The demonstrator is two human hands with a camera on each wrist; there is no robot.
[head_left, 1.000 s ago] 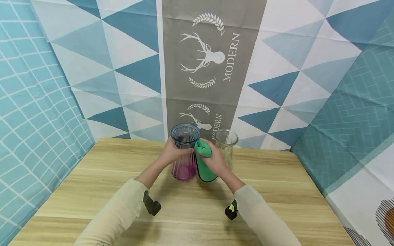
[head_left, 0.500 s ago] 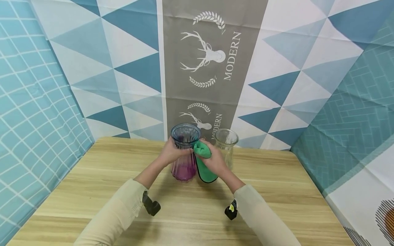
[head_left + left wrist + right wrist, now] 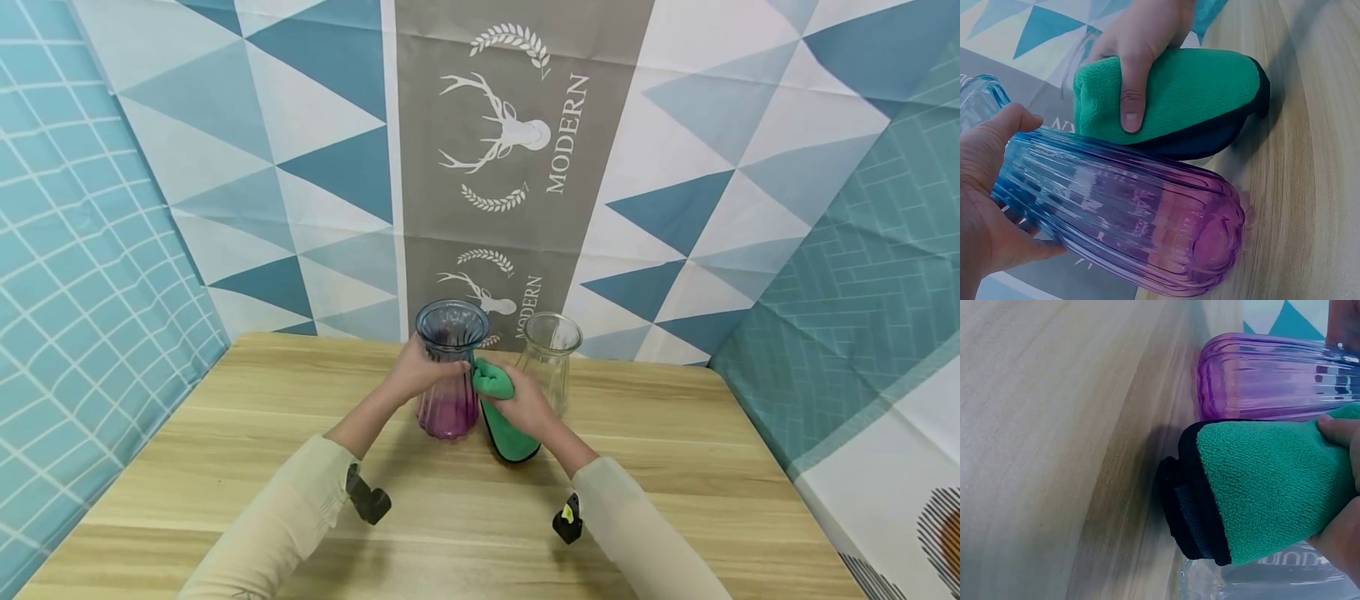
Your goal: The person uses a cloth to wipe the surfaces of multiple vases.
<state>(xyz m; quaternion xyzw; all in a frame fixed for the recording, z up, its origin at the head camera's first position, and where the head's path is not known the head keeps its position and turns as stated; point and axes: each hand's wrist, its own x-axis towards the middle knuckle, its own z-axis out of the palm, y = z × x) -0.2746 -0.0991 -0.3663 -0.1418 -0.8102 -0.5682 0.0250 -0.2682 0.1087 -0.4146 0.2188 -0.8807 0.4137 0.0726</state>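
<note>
By the left hand [image 3: 420, 372] the upper part of the blue-purple vase [image 3: 448, 413] is gripped, and by the right hand [image 3: 527, 403] a folded green cloth [image 3: 513, 440]. In the head view, the vase is seen upright near the table's [image 3: 450, 533] far edge; a clear vase [image 3: 556, 390], gripped by neither hand, is seen to its right. In the left wrist view, the cloth is seen along the coloured vase's side; firm contact cannot be confirmed. In the right wrist view, the purple base is seen uncovered. Cloth work is judged unfinished; the amount done cannot be told.
</note>
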